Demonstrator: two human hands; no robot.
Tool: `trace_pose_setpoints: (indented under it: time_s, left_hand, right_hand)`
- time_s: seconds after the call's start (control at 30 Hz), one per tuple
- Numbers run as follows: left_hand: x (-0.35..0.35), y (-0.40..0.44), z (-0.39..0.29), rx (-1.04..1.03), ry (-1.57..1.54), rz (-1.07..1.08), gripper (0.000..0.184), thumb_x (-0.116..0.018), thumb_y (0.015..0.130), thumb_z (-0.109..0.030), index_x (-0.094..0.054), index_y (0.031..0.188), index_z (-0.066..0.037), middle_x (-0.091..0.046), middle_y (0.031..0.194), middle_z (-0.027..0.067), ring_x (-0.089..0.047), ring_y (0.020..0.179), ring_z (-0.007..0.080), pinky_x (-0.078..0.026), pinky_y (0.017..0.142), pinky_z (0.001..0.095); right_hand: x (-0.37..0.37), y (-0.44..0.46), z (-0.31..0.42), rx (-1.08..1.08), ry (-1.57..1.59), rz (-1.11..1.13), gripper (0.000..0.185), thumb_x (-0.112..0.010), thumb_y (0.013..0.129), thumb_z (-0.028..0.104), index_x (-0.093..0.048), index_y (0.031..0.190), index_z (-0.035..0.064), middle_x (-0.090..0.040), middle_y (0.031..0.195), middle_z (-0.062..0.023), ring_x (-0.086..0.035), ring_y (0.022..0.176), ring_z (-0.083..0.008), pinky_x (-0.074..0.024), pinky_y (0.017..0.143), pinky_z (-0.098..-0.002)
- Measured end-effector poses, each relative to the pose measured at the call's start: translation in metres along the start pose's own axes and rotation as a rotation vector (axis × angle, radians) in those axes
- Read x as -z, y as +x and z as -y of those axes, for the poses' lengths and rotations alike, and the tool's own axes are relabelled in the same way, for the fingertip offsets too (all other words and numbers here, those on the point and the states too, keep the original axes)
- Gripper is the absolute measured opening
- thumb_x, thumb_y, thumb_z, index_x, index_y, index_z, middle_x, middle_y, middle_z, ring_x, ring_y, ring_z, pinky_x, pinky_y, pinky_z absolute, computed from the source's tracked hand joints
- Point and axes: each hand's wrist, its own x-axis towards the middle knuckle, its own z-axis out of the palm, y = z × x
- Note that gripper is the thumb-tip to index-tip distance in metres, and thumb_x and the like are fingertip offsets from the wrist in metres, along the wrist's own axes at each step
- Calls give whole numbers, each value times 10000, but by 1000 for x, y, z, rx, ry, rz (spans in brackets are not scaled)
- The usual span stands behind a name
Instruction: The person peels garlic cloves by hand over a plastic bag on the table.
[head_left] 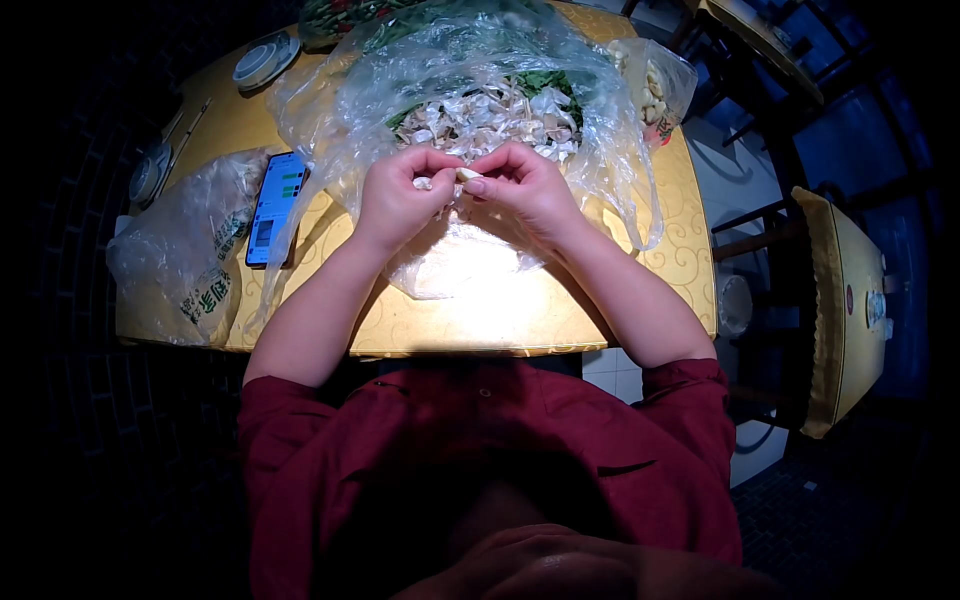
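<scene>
A pale garlic clove (pixel 466 174) is pinched between the fingertips of both hands, over the near side of an opened clear plastic bag (pixel 340 110). My left hand (pixel 405 195) is closed, its thumb and forefinger at the clove's left end. Another small whitish piece (pixel 422 184) shows in the left fingers; whether it is a clove or skin I cannot tell. My right hand (pixel 530 192) is closed too, thumb and forefinger on the clove's right side. Just beyond the hands lies a heap of papery garlic skins (pixel 490 120), with green leaves (pixel 545 82) showing behind it.
A clear bag of pale cloves (pixel 652 85) stands at the back right of the yellow-covered table (pixel 480 335). To the left are a lit phone (pixel 274 212), a printed plastic bag (pixel 185 255) and stacked dishes (pixel 260 62). Another table (pixel 850 290) is at the right.
</scene>
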Motion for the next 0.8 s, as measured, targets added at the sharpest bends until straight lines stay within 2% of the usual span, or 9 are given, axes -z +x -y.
trace_pose_setpoints:
  time_s: [0.1,0.5,0.8]
  left_hand:
    - [-2,-1,0,-47,48,-40,139,-601,726,-83,-648,839,-17,-649,734,64,-604,685,103,-474,636,230]
    - [-4,-2,-1,-239,181,-125,104,-580,730,-67,-620,810,-14,-636,699,85,-622,642,143,-492,598,259]
    - [-6,-5,-7,-325,217,-159,91,-556,745,-37,-601,815,1,-637,703,91,-638,650,143,-502,594,253]
  right_hand:
    - [-1,-2,1,-17,-13,6,222,-679,752,61,-551,922,-2,-609,853,-71,-591,778,-113,-484,712,-231]
    - [-1,1,-5,36,52,22,178,-656,778,63,-546,901,-4,-614,861,-92,-595,787,-127,-487,716,-238]
    - [-3,0,-2,-39,287,14,160,-615,798,28,-521,917,-21,-590,905,-118,-610,852,-175,-519,765,-256]
